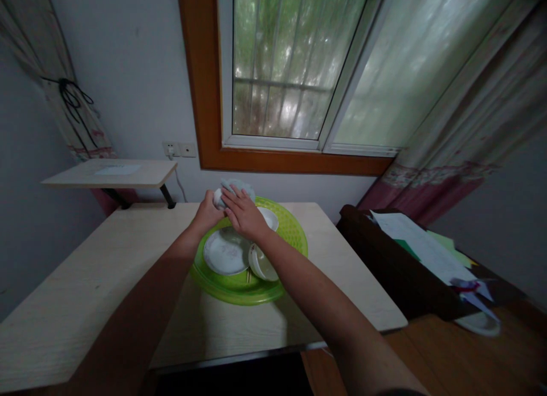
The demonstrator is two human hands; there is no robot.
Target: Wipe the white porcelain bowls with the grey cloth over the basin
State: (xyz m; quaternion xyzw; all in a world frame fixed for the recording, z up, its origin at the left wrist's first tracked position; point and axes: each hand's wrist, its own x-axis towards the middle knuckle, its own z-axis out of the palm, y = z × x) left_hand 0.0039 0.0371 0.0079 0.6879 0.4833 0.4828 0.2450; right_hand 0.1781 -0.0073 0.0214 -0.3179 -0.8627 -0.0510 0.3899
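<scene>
My left hand (pixel 208 215) is closed around a small white rounded object (pixel 218 199), whose kind I cannot make out. Against it, my right hand (pixel 245 215) presses a pale blue-grey cloth (pixel 240 186), with the fingers bent over the cloth. Both hands meet above the far left part of a round green tray (pixel 239 297). On the tray below them lies a white plate (pixel 226 252). A white bowl (pixel 261 265) leans tilted beside the plate, with the ends of chopsticks (pixel 248 276) near it. Another white dish (pixel 269 218) is partly hidden behind my right hand.
The tray stands on a pale wooden table (pixel 106 259). A small raised shelf (pixel 115 174) on black legs is at the back left. To the right, papers (pixel 414 242) lie on a dark brown piece of furniture (pixel 380 270). A window (pixel 290 60) is behind the table.
</scene>
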